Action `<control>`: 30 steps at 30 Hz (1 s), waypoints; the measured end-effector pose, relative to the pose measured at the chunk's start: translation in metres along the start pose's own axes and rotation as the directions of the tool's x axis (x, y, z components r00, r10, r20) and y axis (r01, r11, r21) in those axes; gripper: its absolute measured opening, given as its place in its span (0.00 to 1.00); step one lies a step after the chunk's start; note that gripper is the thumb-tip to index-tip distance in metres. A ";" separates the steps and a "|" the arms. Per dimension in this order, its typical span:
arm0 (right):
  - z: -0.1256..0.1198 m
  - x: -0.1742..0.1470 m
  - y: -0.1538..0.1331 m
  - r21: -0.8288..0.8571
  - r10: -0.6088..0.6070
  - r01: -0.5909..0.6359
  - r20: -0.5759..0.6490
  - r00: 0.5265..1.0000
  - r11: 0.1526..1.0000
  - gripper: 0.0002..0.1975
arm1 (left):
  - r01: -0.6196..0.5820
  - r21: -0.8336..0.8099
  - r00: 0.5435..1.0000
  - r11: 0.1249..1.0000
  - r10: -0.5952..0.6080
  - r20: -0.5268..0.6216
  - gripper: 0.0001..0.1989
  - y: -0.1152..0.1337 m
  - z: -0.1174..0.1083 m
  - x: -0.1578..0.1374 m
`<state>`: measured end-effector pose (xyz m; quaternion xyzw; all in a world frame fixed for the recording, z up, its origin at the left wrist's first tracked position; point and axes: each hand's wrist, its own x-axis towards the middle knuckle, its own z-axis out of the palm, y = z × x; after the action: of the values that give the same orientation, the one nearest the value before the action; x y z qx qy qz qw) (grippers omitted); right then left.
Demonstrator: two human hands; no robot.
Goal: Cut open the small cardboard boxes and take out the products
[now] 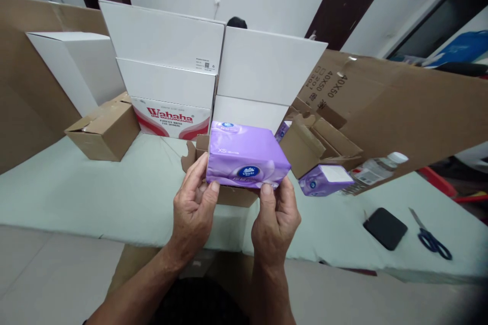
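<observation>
Two ends, one grip: left hand [193, 208] and right hand [275, 221] clasp a purple pack [246, 152] over a brown carton [234, 197] on the desk [87, 193]; light, even thumb pressure should prevent creasing.

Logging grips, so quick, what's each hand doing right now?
Left hand: holding the purple Vinda pack near its left end.
Right hand: holding the same pack near its right end.

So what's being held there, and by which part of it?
A purple Vinda pack, by its near lower corners, in the left hand and right hand.
</observation>
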<state>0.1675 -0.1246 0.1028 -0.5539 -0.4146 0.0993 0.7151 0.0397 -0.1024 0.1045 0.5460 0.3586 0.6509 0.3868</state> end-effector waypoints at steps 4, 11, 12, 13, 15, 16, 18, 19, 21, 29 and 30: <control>0.001 -0.001 -0.001 -0.018 -0.019 0.019 -0.026 0.999 1.000 0.23 | 0.025 -0.190 1.000 0.981 -0.025 0.005 0.26 0.003 0.001 0.001; 0.005 -0.011 -0.002 -0.047 -0.267 0.271 0.079 0.961 0.961 0.26 | 0.170 -0.475 0.985 0.863 -0.166 0.052 0.24 0.019 -0.014 0.015; 0.006 -0.013 -0.002 -0.046 -0.327 0.334 0.115 0.938 0.941 0.28 | 0.198 -0.494 0.978 0.847 -0.203 0.045 0.24 0.022 -0.017 0.017; 0.007 -0.016 -0.002 -0.041 -0.379 0.388 0.150 0.913 0.921 0.30 | 0.226 -0.505 0.970 0.833 -0.242 0.035 0.22 0.024 -0.020 0.020; 0.008 -0.019 -0.002 -0.019 -0.437 0.452 0.220 0.872 0.892 0.33 | 0.263 -0.510 0.952 0.819 -0.305 0.001 0.16 0.026 -0.027 0.026; 0.008 -0.021 -0.002 -0.004 -0.446 0.462 0.256 0.858 0.887 0.33 | 0.271 -0.510 0.945 0.816 -0.327 -0.021 0.13 0.027 -0.030 0.028; 0.002 -0.022 -0.002 0.026 -0.437 0.452 0.309 0.845 0.892 0.33 | 0.283 -0.508 0.932 0.814 -0.359 -0.056 0.09 0.028 -0.037 0.032; -0.003 -0.022 -0.001 0.033 -0.425 0.437 0.310 0.851 0.899 0.32 | 0.289 -0.504 0.926 0.814 -0.371 -0.069 0.08 0.028 -0.040 0.034; -0.016 -0.017 0.005 -0.005 -0.393 0.405 0.231 0.890 0.914 0.26 | 0.296 -0.490 0.919 0.820 -0.385 -0.089 0.07 0.029 -0.047 0.037; -0.081 0.034 0.056 -0.374 -0.169 0.270 0.280 0.945 0.887 0.18 | 0.240 -0.431 0.936 0.870 -0.325 -0.134 0.09 0.025 -0.068 0.050; -0.084 0.039 0.061 -0.389 -0.116 0.260 0.356 0.927 0.884 0.20 | 0.231 -0.434 0.937 0.871 -0.319 -0.142 0.11 0.025 -0.071 0.051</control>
<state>0.2707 -0.1389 0.0647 -0.6303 -0.5897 0.0241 0.5044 -0.0383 -0.0707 0.1381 0.3242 0.3268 0.7032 0.5418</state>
